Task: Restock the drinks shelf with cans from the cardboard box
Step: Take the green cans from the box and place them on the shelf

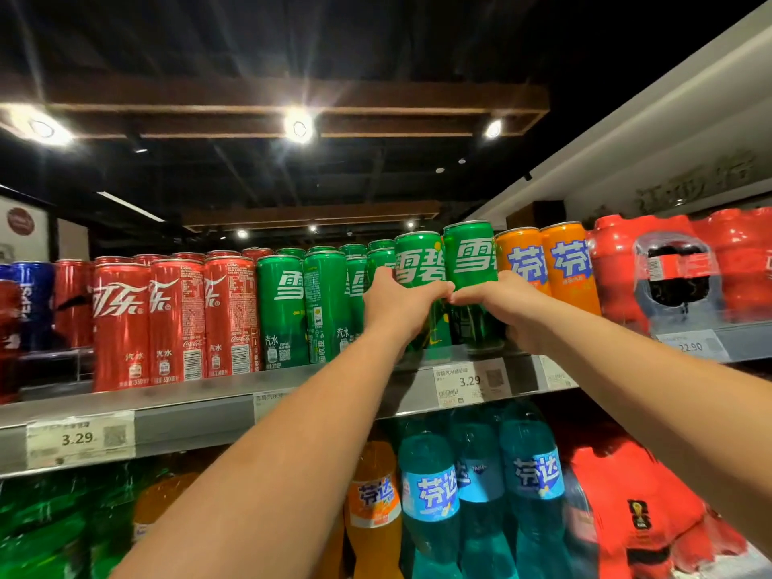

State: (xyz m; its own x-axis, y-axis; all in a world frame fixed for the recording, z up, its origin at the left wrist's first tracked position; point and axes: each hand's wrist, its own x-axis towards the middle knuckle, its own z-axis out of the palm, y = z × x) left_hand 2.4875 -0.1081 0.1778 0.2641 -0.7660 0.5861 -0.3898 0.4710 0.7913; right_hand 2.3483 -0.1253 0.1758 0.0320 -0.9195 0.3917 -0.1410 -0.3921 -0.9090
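Left hand (401,305) is curled round the lower half of a green can (419,259), and the right hand (501,305) grips a second green can (470,254) just beside it in the same way. Their knuckles nearly touch between the two cans. Both cans are upright, side by side, at the front edge of the drinks shelf (209,415). The arms hide the left can's base, so I cannot tell whether it rests on the shelf.

More green cans (284,311) stand in rows to the left of the held pair, with red cola cans (175,319) beyond them. Orange cans (543,261) stand close on the right, next to red shrink-wrapped packs (668,269). A price tag (79,438) reading 3.29 sits on the shelf's front rail. Teal bottles (430,495) fill the shelf below.
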